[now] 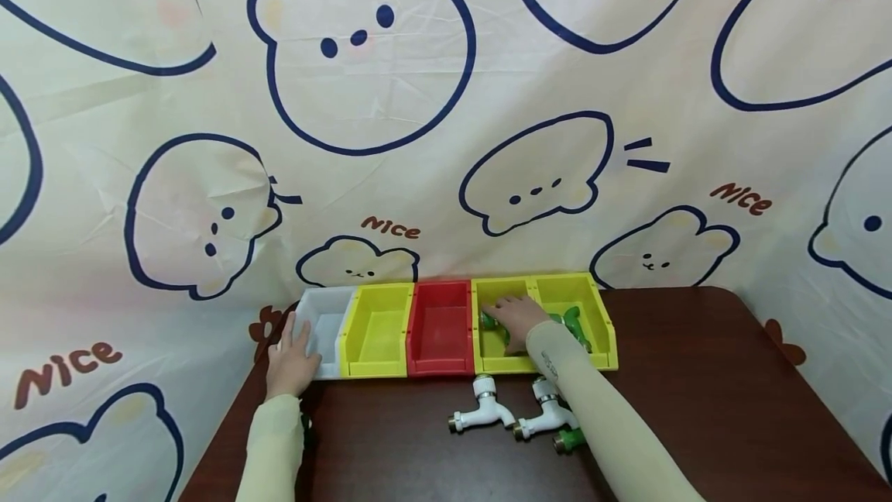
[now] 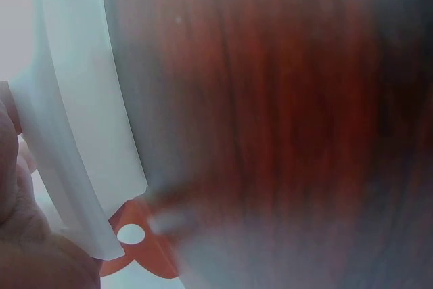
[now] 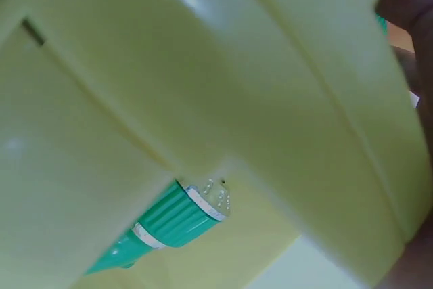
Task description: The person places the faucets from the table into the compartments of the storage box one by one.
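Gripping a green tap (image 1: 488, 322) from above with curled fingers of the right hand (image 1: 519, 320), inside the right-hand yellow bin (image 1: 505, 366), probably to clear its walls. Resting the left hand (image 1: 289, 364), loosely spread, against the white bin (image 1: 331, 328), perhaps to steady it. Having two white taps (image 1: 482, 411) within reach on the dark table (image 1: 697, 393). Facing, beyond, a bear-printed cloth (image 1: 418, 184).
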The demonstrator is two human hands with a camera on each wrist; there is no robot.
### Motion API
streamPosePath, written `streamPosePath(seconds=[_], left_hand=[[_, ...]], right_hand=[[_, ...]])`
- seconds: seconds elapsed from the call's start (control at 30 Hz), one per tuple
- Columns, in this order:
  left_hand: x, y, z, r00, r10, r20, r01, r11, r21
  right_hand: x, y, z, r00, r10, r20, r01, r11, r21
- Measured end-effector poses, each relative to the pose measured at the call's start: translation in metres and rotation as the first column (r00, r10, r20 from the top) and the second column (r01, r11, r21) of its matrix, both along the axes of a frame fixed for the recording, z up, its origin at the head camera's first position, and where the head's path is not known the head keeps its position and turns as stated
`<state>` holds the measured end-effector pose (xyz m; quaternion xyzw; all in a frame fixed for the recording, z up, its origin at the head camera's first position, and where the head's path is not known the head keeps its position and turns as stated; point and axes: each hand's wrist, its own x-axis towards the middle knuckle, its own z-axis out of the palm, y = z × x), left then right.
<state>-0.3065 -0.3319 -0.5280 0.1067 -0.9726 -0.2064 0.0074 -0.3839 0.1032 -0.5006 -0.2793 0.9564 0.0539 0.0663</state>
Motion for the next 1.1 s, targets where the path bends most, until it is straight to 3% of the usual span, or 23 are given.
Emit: streamPosePath(seconds=[0.5, 1.1], left_hand=[[0.0019, 0.0024, 0.0007, 1.000, 0.014, -0.008, -0.014, 1.000, 0.023], [0.0037, 0.0015, 0.0026, 1.000, 0.004, -0.012, -0.003, 0.999, 0.033]], right_hand=[[-0.0026, -0.0019, -0.0023, 0.998, -0.045, 0.034, 0.045, 0.999, 0.025], [0.0051, -0.0002, 0.0030, 1.000, -0.015, 0.018, 0.014, 0.999, 0.042]])
